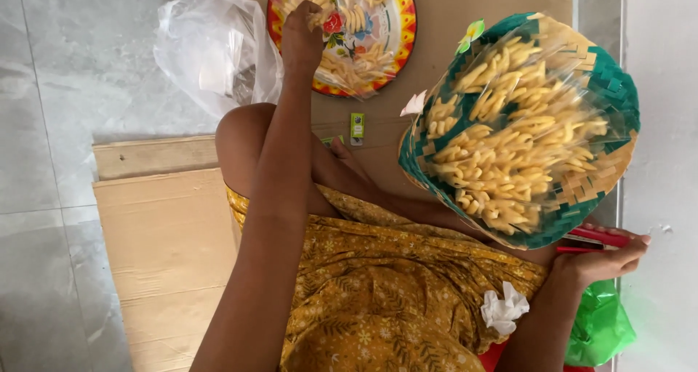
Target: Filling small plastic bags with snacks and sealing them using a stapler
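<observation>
Grey floor tiles hold cardboard (167, 248); left hand (302, 41) pinches pasta on the flowered plate (396, 38); near it, right hand (600, 259), fingers curled, grips a pasta-filled woven basket (603, 81).

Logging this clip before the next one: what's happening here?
A person sits on cardboard on a tiled floor. The left hand reaches into a colourful round plate of pale yellow snack pieces and closes on some. The right hand holds up a green woven basket from below; it is filled with the same pieces under clear plastic. A crumpled clear plastic bag lies beside the plate.
</observation>
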